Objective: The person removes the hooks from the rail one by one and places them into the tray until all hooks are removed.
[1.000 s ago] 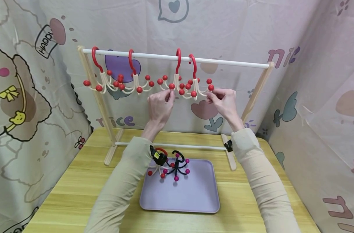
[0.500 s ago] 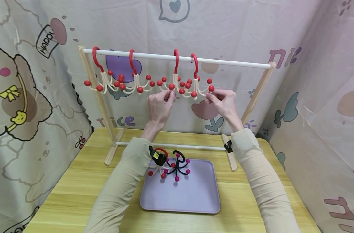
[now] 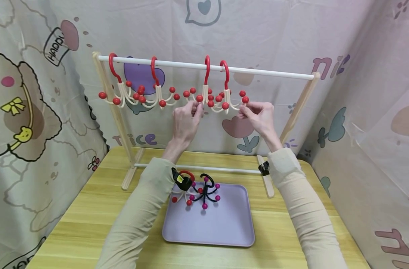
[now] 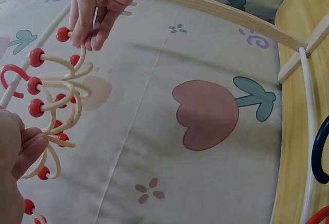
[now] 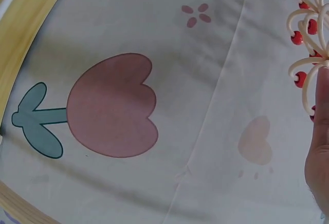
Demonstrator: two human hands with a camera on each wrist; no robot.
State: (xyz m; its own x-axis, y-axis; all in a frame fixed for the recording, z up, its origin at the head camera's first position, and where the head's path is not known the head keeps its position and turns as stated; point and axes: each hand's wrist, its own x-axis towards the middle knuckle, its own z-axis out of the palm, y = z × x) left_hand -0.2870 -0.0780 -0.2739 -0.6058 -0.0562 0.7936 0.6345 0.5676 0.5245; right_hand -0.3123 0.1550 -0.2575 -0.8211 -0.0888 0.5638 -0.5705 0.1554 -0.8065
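Note:
Several multi-arm hook hangers hang from the white top rail (image 3: pixel 265 73), each with a red hook, cream curved arms and red ball tips. My left hand (image 3: pixel 185 121) pinches a lower arm of the third hanger (image 3: pixel 205 91) from the left. At the rightmost hanger (image 3: pixel 227 95), my right hand (image 3: pixel 260 116) pinches an outer arm near its ball tip. These two hangers are close together, and their arms overlap in the head view. The left wrist view shows the right hand (image 4: pixel 105 8) gripping that cream arm between thumb and fingers.
Two other red-and-cream hangers, the leftmost hanger (image 3: pixel 120 91) and the second hanger (image 3: pixel 158 93), hang at left. Below, a lilac tray (image 3: pixel 221 228) holds a black hanger (image 3: pixel 205 192) with magenta balls and a red-and-cream hanger (image 3: pixel 187 201), partly hidden by the left wrist. Wooden posts (image 3: pixel 300 104) support the rail.
The third hanger's hook has shifted slightly left, then back right along the rail. The rightmost hanger's hook has shifted slightly right. Both hands keep their pinch; the head view drifts a little.

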